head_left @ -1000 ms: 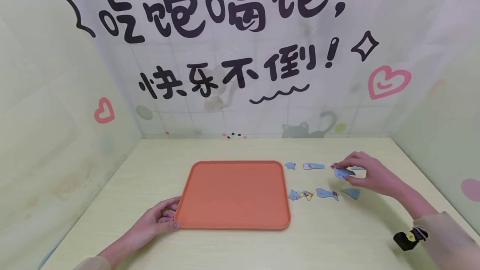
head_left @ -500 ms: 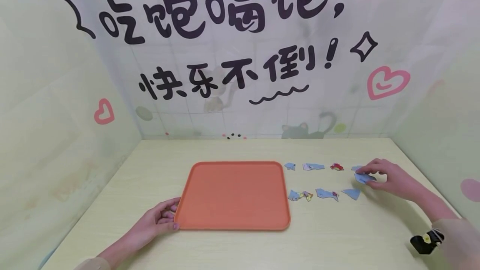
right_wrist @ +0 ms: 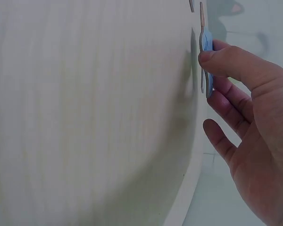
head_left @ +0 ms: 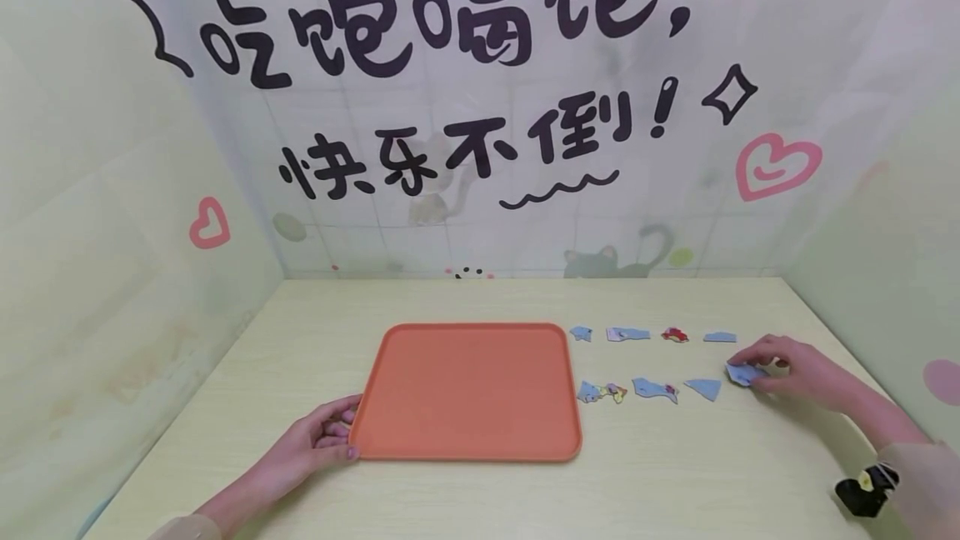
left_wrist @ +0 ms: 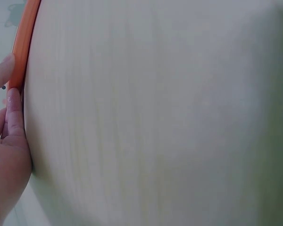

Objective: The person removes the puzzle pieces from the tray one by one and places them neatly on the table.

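Note:
My left hand (head_left: 307,440) grips the near left corner of an orange rectangular tray (head_left: 465,394) that lies on the table. In the left wrist view, the thumb and fingers sit at the tray's orange rim (left_wrist: 24,44). Far to the right, my right hand (head_left: 810,372) pinches a flat light-blue puzzle piece (head_left: 744,374) low over the table, at the right end of the front row. The right wrist view shows that blue piece (right_wrist: 207,44) edge-on between thumb and fingertips, with the little finger held apart.
Two rows of irregular pieces lie right of the tray. The back row includes a red piece (head_left: 674,335) and a blue strip (head_left: 720,337). A blue triangle (head_left: 703,389) and a multicoloured piece (head_left: 613,392) lie in front. Printed walls enclose the pale table (head_left: 480,502).
My right hand has carried the blue piece rightward and nearer the front, from above the back row to the front row's right end. The left hand and tray stay put.

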Motion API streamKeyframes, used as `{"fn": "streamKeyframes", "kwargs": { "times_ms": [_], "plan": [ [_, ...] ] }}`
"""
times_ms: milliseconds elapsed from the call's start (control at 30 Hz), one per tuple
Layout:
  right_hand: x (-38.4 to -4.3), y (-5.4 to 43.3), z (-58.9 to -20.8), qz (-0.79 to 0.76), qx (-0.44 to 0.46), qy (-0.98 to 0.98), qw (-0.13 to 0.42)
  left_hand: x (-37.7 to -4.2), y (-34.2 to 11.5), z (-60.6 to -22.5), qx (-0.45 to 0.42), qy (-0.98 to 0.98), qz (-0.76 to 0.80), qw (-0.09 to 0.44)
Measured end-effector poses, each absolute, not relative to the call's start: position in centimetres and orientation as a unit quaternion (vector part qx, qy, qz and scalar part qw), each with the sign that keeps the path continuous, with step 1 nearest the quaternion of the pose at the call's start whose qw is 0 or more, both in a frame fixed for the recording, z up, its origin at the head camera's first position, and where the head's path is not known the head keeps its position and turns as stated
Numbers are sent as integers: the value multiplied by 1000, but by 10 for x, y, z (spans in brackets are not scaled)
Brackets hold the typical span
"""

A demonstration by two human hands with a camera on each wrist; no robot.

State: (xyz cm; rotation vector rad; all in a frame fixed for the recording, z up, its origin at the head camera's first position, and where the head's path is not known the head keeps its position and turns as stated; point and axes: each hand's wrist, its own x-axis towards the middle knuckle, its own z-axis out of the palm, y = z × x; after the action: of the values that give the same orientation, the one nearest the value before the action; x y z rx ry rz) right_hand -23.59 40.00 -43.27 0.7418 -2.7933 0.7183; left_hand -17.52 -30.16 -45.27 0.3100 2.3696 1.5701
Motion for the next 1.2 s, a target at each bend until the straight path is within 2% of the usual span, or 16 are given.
{"fn": "streamKeyframes", "kwargs": {
  "times_ms": [533, 1200],
  "plan": [
    [-234, 411, -436, 261, 273, -926, 26, -176, -301, -453, 113, 819, 545, 136],
    [-229, 413, -439, 278, 292, -915, 26, -174, -302, -451, 126, 809, 559, 133]
  ]
}}
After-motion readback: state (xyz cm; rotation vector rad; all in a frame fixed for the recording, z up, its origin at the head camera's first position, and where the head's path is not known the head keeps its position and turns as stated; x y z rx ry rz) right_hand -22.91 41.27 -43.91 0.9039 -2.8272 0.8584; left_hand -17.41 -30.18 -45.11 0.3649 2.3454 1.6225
